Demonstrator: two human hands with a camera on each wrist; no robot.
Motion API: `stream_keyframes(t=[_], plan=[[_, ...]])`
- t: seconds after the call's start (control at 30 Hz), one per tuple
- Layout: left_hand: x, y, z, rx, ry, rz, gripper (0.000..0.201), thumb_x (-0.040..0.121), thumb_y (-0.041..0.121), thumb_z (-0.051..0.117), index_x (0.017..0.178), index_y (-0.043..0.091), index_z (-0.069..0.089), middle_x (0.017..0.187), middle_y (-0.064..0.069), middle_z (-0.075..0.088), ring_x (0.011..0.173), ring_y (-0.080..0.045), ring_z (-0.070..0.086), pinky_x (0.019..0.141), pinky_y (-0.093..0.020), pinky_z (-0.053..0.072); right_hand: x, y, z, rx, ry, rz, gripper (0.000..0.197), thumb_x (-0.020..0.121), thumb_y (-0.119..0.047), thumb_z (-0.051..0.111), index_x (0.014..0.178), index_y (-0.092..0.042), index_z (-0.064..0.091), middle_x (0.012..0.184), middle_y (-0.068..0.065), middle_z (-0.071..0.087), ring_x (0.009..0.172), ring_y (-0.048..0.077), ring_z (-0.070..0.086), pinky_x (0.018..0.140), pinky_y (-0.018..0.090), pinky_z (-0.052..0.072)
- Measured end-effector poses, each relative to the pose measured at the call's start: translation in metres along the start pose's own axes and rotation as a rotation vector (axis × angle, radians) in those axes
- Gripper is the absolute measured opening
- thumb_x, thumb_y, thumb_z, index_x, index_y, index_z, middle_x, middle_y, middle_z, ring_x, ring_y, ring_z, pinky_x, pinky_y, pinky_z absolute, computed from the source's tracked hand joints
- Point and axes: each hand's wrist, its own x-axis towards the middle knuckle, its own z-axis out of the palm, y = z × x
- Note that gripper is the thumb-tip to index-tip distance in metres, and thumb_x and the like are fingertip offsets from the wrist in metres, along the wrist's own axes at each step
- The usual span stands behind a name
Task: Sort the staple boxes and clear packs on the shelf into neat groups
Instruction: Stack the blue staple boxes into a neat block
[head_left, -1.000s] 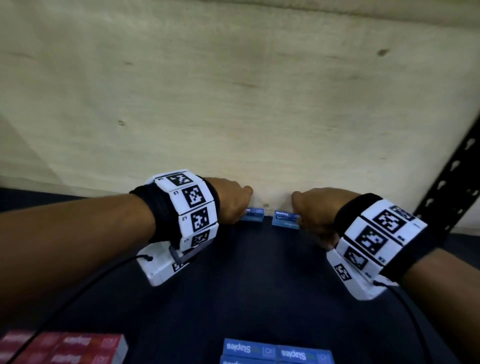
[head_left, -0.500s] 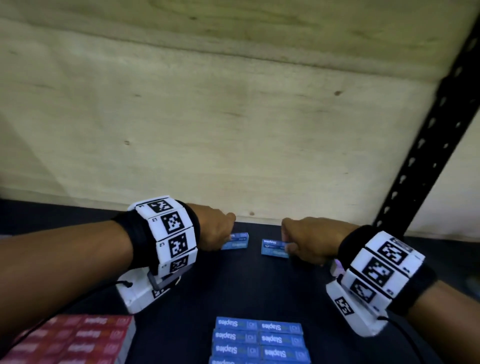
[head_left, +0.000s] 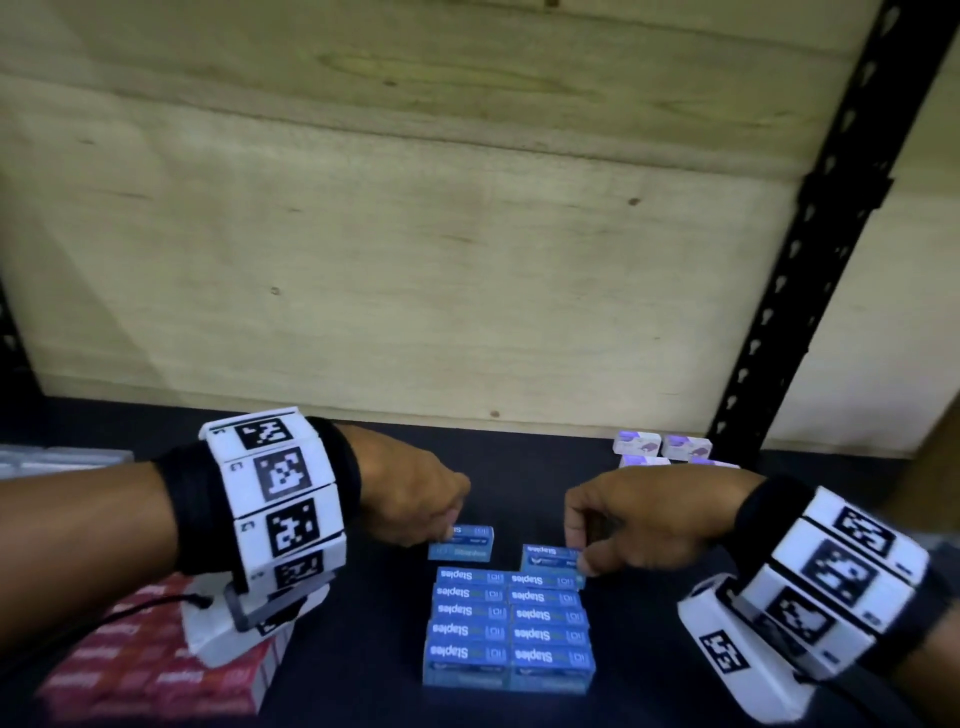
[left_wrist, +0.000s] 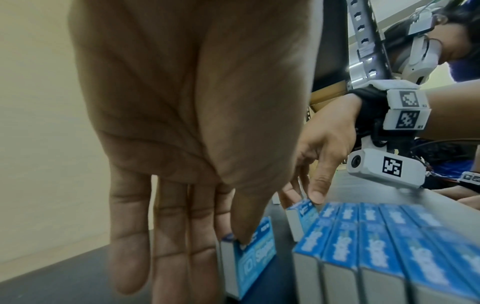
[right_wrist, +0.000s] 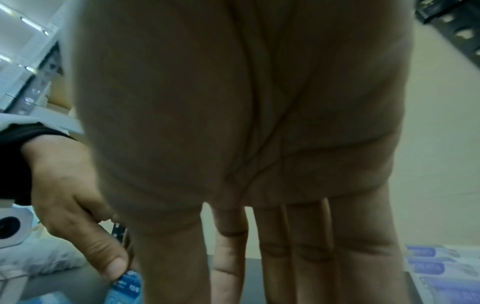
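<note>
Both hands have drawn back from the wall, left hand (head_left: 415, 499) and right hand (head_left: 639, 525) each pinching a blue staple box (head_left: 461, 543), now at twelve o'clock of the blue group (head_left: 509, 631), nearly joined.

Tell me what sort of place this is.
Probably a stockroom or shop storage shelf: a black slotted metal upright with a plywood back panel, and stationery stock laid out in groups, blue Staples boxes beside red staple boxes.

"Staples" shows on the blue boxes (head_left: 509, 631); the red boxes' (head_left: 156, 675) print looks similar.
</note>
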Motion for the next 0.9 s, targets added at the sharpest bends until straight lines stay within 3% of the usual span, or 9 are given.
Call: stream_keyframes(t=[0.07,0.27,0.37,0.7,0.8,0.9], plan=[[-0.006,0.0,0.004,-0.015,-0.009,0.025,0.019,0.1,0.037,0.044,0.108,0.023,0.053,0.096,0.007,0.068,0.085,-0.014,0.06,0.081,-0.032,0.049,-0.006,-0.002,0.002,0.035,-0.027,-0.002,0.011,0.093,-0.035,0.064,0.102,-0.03,0.062,0.09,-0.012,0.068,0.073,0.001,0.056,0.072,0.017,0.043],[-0.016,0.006,0.008,-0.044,-0.002,0.042,0.016,0.1,0.034,0.046,0.11,0.025,0.054,0.1,0.01,0.07,0.078,-0.008,0.057,0.075,-0.025,0.045,-0.013,-0.003,0.006,0.134,-0.036,-0.009,0.011,0.099,-0.019,0.053,0.105,-0.021,0.061,0.089,-0.008,0.07,0.076,0.005,0.065,0.068,0.014,0.045],[-0.017,0.011,0.007,-0.104,-0.001,0.057,0.017,0.1,0.029,0.044,0.112,0.024,0.055,0.103,0.008,0.071,0.086,-0.01,0.062,0.077,-0.025,0.046,-0.012,-0.006,0.007,0.158,-0.018,-0.012,0.014,0.099,-0.016,0.049,0.103,-0.02,0.062,0.086,-0.008,0.069,0.074,0.006,0.064,0.066,0.013,0.045],[-0.018,0.022,0.002,-0.05,-0.009,0.035,0.022,0.097,0.02,0.044,0.112,0.021,0.06,0.102,0.004,0.071,0.093,-0.014,0.064,0.085,-0.031,0.051,-0.007,-0.023,0.008,0.049,0.016,-0.059,0.011,0.099,-0.021,0.051,0.102,-0.022,0.061,0.09,-0.002,0.073,0.073,0.006,0.064,0.077,0.022,0.049],[-0.024,0.02,0.001,-0.051,0.008,0.029,0.023,0.099,0.028,0.044,0.116,0.023,0.059,0.108,0.005,0.067,0.097,-0.015,0.061,0.087,-0.031,0.049,-0.01,-0.022,0.008,0.07,0.013,-0.038,0.012,0.099,-0.029,0.051,0.104,-0.025,0.062,0.094,-0.004,0.073,0.075,0.006,0.064,0.083,0.026,0.051],[-0.034,0.018,-0.001,-0.057,0.036,0.003,0.033,0.096,0.051,0.047,0.119,0.03,0.056,0.113,0.009,0.061,0.1,-0.013,0.057,0.091,-0.033,0.048,-0.022,-0.018,0.005,0.045,0.029,-0.007,0.021,0.093,-0.048,0.059,0.108,-0.033,0.059,0.1,-0.012,0.07,0.084,0.004,0.062,0.089,0.027,0.051]])
